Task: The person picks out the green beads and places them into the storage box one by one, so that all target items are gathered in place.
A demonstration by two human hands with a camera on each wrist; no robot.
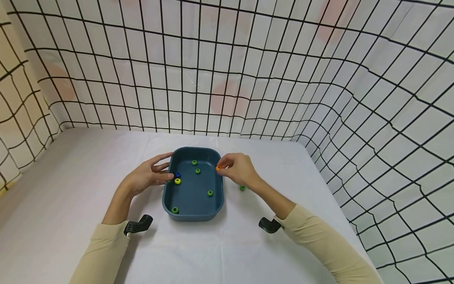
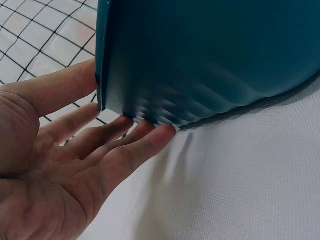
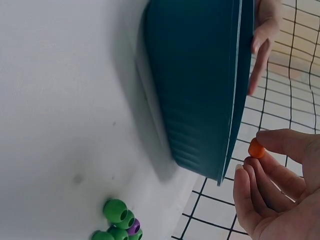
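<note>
A blue-teal plastic tray stands on the white cloth, holding several green beads, a blue bead and a yellow bead. My left hand holds the tray's left side, thumb over the rim and fingers against the outer wall, as the left wrist view also shows. At the right rim my right hand pinches an orange bead between thumb and index finger. Below that hand lie several green beads and a purple bead, mostly hidden in the head view.
White cloth covers the table. A black wire grid rises at the back and along both sides. Black wrist-worn mounts sit on both sleeves, low over the cloth in front of the tray.
</note>
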